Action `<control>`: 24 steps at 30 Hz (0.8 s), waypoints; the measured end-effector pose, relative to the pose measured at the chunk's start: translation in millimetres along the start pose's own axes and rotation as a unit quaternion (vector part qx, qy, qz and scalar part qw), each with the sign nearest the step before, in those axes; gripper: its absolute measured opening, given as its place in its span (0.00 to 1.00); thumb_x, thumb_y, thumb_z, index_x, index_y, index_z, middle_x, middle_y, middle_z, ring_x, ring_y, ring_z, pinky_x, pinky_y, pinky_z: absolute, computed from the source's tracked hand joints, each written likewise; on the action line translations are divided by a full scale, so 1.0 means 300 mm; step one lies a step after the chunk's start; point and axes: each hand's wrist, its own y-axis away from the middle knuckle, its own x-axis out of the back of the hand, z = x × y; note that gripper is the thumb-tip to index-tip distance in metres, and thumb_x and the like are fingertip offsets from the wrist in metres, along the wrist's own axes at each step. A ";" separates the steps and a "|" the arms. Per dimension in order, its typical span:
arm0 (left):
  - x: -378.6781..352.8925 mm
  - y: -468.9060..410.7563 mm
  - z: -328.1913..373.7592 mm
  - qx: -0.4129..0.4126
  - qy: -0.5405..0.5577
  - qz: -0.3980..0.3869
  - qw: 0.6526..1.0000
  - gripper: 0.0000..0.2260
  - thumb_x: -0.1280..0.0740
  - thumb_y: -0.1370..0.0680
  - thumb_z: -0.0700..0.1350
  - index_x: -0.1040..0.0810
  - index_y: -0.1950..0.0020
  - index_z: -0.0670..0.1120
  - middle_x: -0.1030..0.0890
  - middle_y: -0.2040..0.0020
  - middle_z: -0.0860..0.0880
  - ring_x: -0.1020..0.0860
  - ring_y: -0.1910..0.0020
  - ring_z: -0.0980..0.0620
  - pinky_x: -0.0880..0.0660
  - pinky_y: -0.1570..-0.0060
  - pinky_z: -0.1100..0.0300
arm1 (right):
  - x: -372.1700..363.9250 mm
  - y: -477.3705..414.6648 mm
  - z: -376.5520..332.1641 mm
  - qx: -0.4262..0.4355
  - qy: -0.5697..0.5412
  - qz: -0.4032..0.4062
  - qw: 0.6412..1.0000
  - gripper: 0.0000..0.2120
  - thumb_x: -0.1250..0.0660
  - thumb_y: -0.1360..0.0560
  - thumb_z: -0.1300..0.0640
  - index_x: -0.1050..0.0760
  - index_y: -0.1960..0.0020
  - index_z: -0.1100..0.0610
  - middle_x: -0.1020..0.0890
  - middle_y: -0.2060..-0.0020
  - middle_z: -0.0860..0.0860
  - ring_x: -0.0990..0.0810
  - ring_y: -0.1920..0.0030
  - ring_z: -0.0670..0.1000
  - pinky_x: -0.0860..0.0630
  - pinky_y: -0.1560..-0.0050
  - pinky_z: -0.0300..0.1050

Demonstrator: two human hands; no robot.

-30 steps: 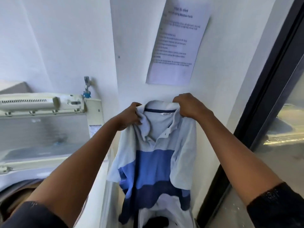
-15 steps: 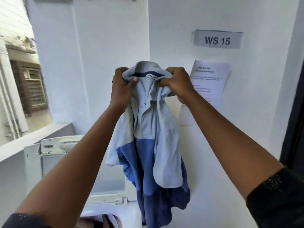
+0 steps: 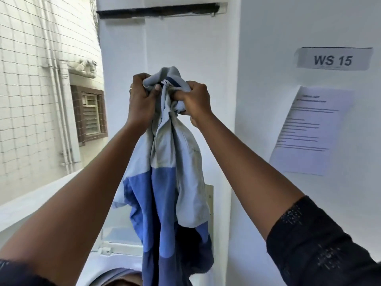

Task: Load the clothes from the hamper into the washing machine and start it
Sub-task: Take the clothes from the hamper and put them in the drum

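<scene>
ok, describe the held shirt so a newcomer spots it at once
In front of the white wall, left of the WS 15 sign, the left hand and right hand grip a bunched collar. The polo shirt hangs from it: pale blue on top, mid blue below, navy at the hem, the only blue-banded thing in view.

At the bottom of the frame you have the white top-loading washing machine (image 3: 115, 263). Its pale translucent lid (image 3: 121, 232) stands raised at the back. In its round opening (image 3: 123, 278), at bottom centre, lies something brownish, too cut off to name. The blue banded polo shirt (image 3: 165, 182) hangs in front, hiding the machine's right part. A white painted ledge (image 3: 41, 199) runs along the lower left.
</scene>
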 end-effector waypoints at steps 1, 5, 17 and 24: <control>0.026 0.004 -0.031 0.009 -0.007 -0.005 1.000 0.11 0.38 0.22 0.47 0.34 0.41 0.47 0.26 0.45 0.44 0.26 0.46 0.49 0.27 0.48 0.55 | -0.029 0.004 0.014 -0.003 0.007 -0.007 1.000 0.11 0.30 0.34 0.66 0.31 0.69 0.58 0.27 0.69 0.55 0.27 0.66 0.52 0.20 0.67 0.59; 0.119 0.071 -0.165 0.073 -0.026 -0.043 0.996 0.10 0.38 0.23 0.51 0.36 0.46 0.50 0.27 0.47 0.46 0.26 0.47 0.48 0.27 0.46 0.51 | -0.133 0.040 0.101 -0.027 0.049 -0.065 0.996 0.12 0.31 0.34 0.68 0.30 0.70 0.57 0.26 0.70 0.54 0.26 0.66 0.53 0.20 0.69 0.49; 0.332 0.557 -0.636 0.347 -0.183 -0.216 0.894 0.18 0.34 0.23 0.44 0.31 0.37 0.40 0.24 0.43 0.43 0.27 0.47 0.50 0.29 0.46 0.54 | -0.381 0.354 0.624 -0.139 0.260 -0.314 0.902 0.13 0.28 0.36 0.65 0.19 0.51 0.62 0.22 0.61 0.57 0.22 0.58 0.52 0.29 0.70 0.39; 0.438 1.071 -0.921 0.461 -0.256 -0.429 0.733 0.19 0.36 0.22 0.44 0.31 0.32 0.39 0.27 0.33 0.43 0.29 0.34 0.47 0.32 0.39 0.57 | -0.432 0.811 1.077 -0.198 0.390 -0.539 0.720 0.24 0.32 0.28 0.55 0.29 0.34 0.60 0.26 0.35 0.61 0.28 0.35 0.59 0.30 0.39 0.48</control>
